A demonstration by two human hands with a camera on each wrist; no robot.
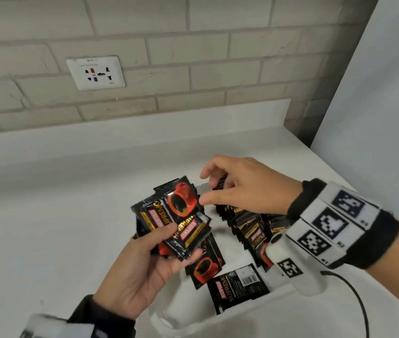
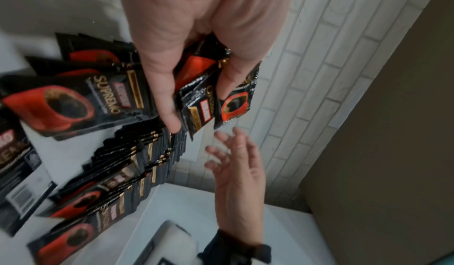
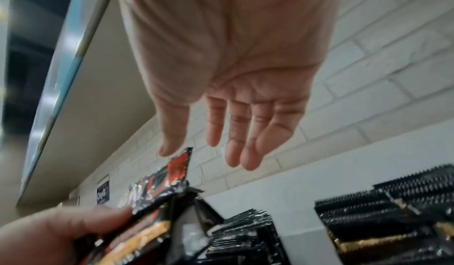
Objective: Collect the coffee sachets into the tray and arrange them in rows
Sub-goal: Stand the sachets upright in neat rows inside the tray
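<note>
My left hand [image 1: 166, 242] grips a fanned bunch of black and red coffee sachets [image 1: 174, 215] above the white tray [image 1: 169, 320]. The same bunch [image 2: 211, 102] shows pinched between thumb and fingers in the left wrist view. My right hand [image 1: 220, 186] hovers open just right of the bunch, its thumb tip close to the top sachet's edge and holding nothing. Its fingers [image 3: 236, 143] are straight. In the tray, rows of sachets [image 1: 249, 228] stand on edge under the right hand, and loose sachets [image 1: 237, 286] lie flat at the near side.
The tray sits on a white counter [image 1: 59, 228] against a brick wall with a wall socket [image 1: 95, 73]. A white panel [image 1: 376, 106] rises at the right. A black cable [image 1: 354, 296] runs from the right wrist camera.
</note>
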